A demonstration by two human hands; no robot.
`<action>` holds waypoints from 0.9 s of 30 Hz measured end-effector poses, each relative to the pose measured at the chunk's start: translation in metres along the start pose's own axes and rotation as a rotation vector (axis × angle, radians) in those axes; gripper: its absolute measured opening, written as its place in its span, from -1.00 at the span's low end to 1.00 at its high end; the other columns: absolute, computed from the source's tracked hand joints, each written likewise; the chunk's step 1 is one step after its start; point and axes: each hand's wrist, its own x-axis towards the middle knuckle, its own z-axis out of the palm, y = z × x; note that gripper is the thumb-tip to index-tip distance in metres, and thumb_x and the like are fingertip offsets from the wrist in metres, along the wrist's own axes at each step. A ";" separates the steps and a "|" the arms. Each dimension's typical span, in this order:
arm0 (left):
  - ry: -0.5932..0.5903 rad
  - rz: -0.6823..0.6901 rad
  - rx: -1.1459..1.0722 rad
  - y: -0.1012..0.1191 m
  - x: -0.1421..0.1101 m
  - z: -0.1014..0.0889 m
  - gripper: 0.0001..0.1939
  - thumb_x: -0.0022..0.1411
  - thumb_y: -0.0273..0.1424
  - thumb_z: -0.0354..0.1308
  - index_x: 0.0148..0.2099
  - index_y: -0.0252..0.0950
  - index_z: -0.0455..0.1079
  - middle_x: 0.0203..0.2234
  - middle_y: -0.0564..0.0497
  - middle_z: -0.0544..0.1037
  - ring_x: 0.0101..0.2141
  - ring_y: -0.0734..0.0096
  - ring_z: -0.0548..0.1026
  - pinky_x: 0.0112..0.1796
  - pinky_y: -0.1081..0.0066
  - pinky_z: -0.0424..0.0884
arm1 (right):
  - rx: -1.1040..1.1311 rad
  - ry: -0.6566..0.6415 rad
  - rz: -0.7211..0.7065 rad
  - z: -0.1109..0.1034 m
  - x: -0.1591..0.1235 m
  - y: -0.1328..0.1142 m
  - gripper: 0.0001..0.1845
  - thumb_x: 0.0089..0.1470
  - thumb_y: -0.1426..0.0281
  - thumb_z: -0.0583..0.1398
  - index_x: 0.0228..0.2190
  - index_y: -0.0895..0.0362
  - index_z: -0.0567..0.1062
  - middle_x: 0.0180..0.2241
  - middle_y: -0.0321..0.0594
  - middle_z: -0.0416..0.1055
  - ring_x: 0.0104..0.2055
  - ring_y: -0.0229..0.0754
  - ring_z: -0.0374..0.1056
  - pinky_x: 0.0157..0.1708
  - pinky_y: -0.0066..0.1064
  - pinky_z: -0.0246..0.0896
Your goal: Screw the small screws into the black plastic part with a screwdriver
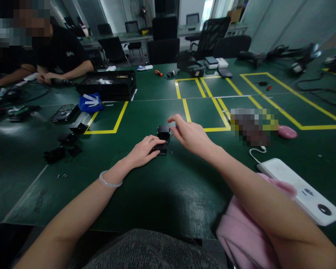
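On the green table two small black box-shaped parts sit one behind the other. My left hand (142,150) grips the nearer black part (161,148) from the left, thumb at its front and fingers over its top. The farther black part (164,130) lies just beyond those fingertips. My right hand (189,134) is curled at the right side of the parts, index finger bent. A thin dark rod shows below its fingers, too small to name. A tiny screw (171,152) stands on the table beside the nearer part.
More black parts (68,139) and several loose screws (62,175) lie at the left. A blue pouch (90,103) and a black bin (108,87) stand behind them. To the right are a white power bank (299,190), a cable and pink cloth (243,231). Co-workers sit at far left.
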 end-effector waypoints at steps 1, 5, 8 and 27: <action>0.001 0.000 -0.003 0.000 0.000 0.000 -0.62 0.42 -0.33 -0.02 0.24 -0.23 0.28 0.06 -0.15 0.39 0.08 0.11 0.37 0.07 0.07 0.40 | 0.003 0.003 -0.004 0.000 0.000 0.000 -0.59 0.35 0.29 -0.08 0.10 0.15 0.33 -0.29 -0.14 0.57 -0.31 -0.14 0.44 -0.42 -0.41 -0.10; -0.001 0.000 -0.008 0.000 0.000 0.000 -0.61 0.42 -0.33 -0.01 0.24 -0.22 0.28 0.06 -0.15 0.39 0.08 0.11 0.37 0.07 0.07 0.40 | -0.058 -0.021 0.015 -0.001 0.000 -0.001 -0.59 0.37 0.21 -0.10 -0.05 0.12 0.43 -0.34 -0.15 0.56 -0.36 -0.15 0.42 -0.45 -0.39 -0.18; -0.003 0.001 -0.006 0.000 0.000 0.000 -0.61 0.41 -0.33 -0.01 0.24 -0.22 0.28 0.07 -0.15 0.38 0.08 0.10 0.37 0.06 0.07 0.40 | -0.066 -0.019 0.013 -0.001 0.000 -0.001 -0.60 0.37 0.24 -0.10 -0.03 0.12 0.42 -0.34 -0.16 0.56 -0.37 -0.17 0.40 -0.45 -0.40 -0.18; 0.005 0.003 -0.019 0.000 -0.001 -0.001 -0.61 0.41 -0.33 -0.01 0.24 -0.20 0.29 0.05 -0.14 0.40 0.07 0.11 0.37 0.09 0.05 0.39 | -0.095 -0.019 0.033 -0.002 -0.001 -0.002 -0.58 0.37 0.22 -0.10 -0.05 0.11 0.45 -0.34 -0.14 0.57 -0.34 -0.13 0.43 -0.45 -0.38 -0.18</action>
